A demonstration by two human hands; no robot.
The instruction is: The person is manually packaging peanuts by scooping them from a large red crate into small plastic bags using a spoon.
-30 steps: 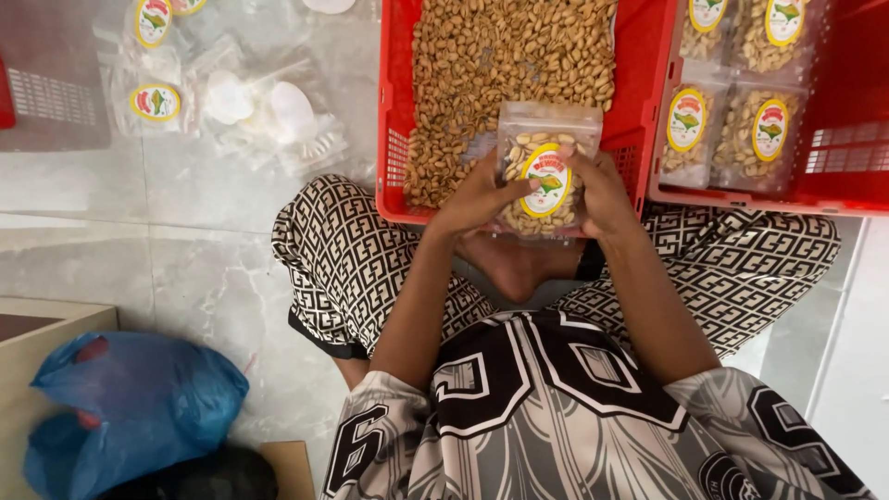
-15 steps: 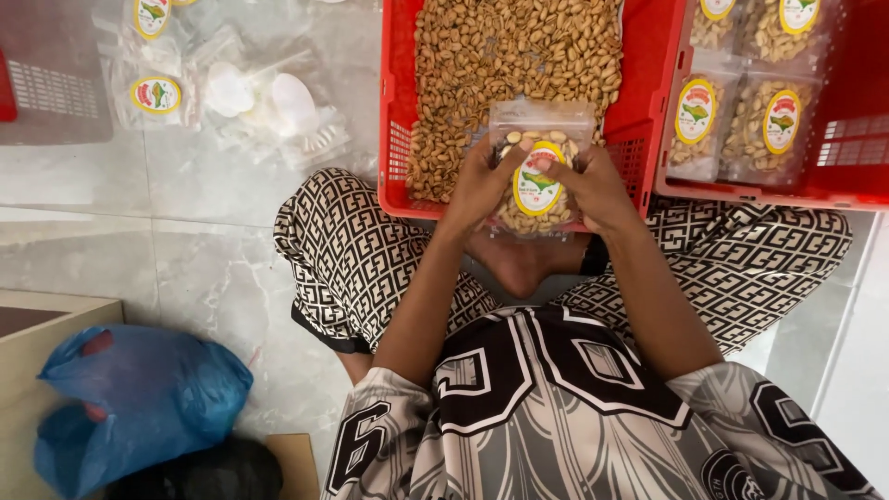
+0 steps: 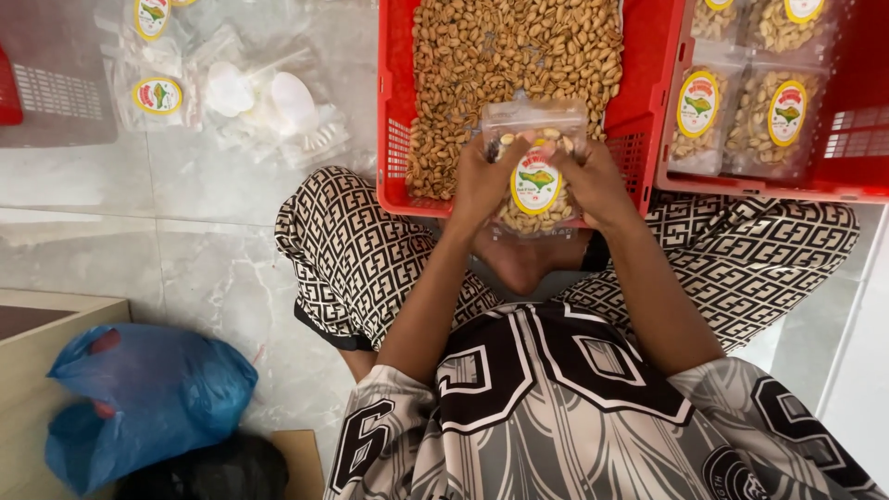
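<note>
A clear plastic pouch filled with peanuts, with a round yellow and red sticker on its front, is held upright over my lap. My left hand grips its left side and my right hand grips its right side, fingers near the pouch's top. Directly behind it stands a red plastic crate heaped with loose peanuts.
A second red crate at the right holds filled, stickered pouches. Empty clear pouches and plastic scoops lie on the marble floor at upper left. A blue plastic bag and a wooden edge sit at lower left.
The pouch stays between both hands, shifting only slightly, and my fingers have moved up along its top edge. The view has drifted a little.
</note>
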